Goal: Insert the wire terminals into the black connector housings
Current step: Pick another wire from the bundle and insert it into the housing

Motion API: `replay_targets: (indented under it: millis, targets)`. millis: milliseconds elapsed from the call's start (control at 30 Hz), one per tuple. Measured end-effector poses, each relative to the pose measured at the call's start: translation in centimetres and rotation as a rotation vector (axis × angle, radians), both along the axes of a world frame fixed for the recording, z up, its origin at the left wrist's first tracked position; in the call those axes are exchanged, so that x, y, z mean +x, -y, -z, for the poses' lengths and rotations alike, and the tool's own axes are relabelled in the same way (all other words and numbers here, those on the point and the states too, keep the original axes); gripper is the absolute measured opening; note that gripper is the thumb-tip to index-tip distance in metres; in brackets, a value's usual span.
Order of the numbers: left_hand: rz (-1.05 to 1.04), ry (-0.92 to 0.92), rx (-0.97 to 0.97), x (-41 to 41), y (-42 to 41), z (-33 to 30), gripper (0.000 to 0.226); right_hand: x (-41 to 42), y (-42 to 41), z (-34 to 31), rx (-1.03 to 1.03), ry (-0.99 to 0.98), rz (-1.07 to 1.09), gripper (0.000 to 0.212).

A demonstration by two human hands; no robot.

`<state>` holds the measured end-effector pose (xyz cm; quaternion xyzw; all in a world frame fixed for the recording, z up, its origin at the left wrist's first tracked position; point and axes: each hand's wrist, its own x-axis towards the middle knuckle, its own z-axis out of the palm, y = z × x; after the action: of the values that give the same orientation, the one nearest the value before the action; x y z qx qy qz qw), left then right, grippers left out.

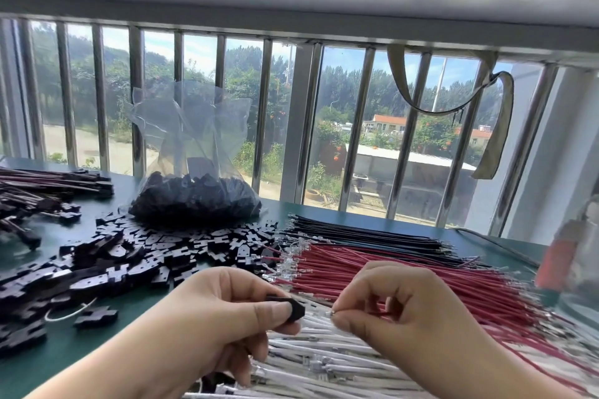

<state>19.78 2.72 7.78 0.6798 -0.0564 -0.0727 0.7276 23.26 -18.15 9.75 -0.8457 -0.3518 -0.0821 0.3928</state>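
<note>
Left hand [227,317] pinches a small black connector housing [293,308], pointed end facing right; right hand [398,311] pinches a red wire [377,312] just behind its metal terminal [333,312], apart from the housing. White wires [324,356] below, loose housings [136,256] left, clear bag [194,172] behind. No readable writing; right edge blurred.

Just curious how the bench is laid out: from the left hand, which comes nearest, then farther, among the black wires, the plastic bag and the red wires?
1. Red wires, just right of the left hand.
2. Black wires, behind the red ones.
3. Plastic bag, far back by the window.
</note>
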Motion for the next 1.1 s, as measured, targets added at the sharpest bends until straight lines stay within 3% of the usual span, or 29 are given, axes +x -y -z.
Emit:
replay_targets:
  millis: [267,467,600,767,900,1100]
  targets:
    - [0.048,0.006,-0.004,0.2,0.1,0.4,0.028,-0.5,-0.4,-0.2,-0.01,-0.002,0.017,0.012]
    - [0.117,-0.035,-0.055,0.4,-0.4,0.8,0.06,-0.6,-0.3,-0.1,-0.006,0.069,0.048,0.013]
    - [0.11,-0.043,-0.03,0.5,-0.2,0.7,0.04,-0.8,-0.3,-0.1,0.003,0.086,0.046,0.012]
    - [0.098,-0.042,-0.01,0.4,-0.4,0.6,0.033,-1.2,-0.7,0.1,0.009,0.056,0.063,0.01]
    - [0.108,0.001,0.058,0.5,-0.4,0.7,0.034,-1.1,-1.0,-0.2,-0.034,-0.095,0.073,0.01]
    - [0.105,0.04,0.078,0.4,-0.2,1.0,0.051,-1.2,-1.0,-0.6,-0.067,-0.028,-0.087,0.01]
